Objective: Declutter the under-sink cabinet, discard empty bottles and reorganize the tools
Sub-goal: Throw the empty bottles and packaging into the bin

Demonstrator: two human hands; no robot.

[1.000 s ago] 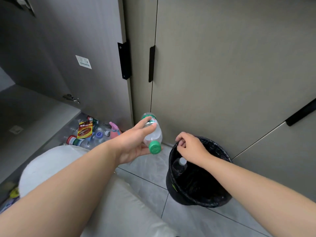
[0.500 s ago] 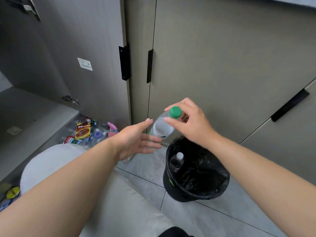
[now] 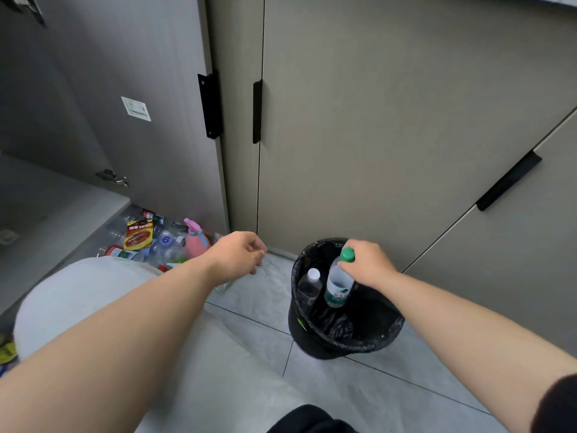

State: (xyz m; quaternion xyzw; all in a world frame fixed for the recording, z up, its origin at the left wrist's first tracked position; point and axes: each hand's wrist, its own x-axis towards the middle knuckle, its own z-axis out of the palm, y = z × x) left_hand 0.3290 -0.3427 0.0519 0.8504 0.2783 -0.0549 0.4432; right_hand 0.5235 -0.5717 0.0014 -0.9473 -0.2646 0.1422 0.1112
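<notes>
Clear glossy plastic bottle (image 3: 338, 284), crinkly black plastic bin liner (image 3: 368, 335), matt grey cabinet doors (image 3: 359, 135), smooth floor tiles (image 3: 359, 389).

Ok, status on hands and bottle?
Right hand grips bottle neck, base inside bin. Left hand free. Another bottle in bin, not blocking.

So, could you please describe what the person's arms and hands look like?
The left hand and right hand are bare: no gloves, no visible rings or watch. Both forearms are uncovered; a dark sleeve shows only high on the right arm.
</notes>
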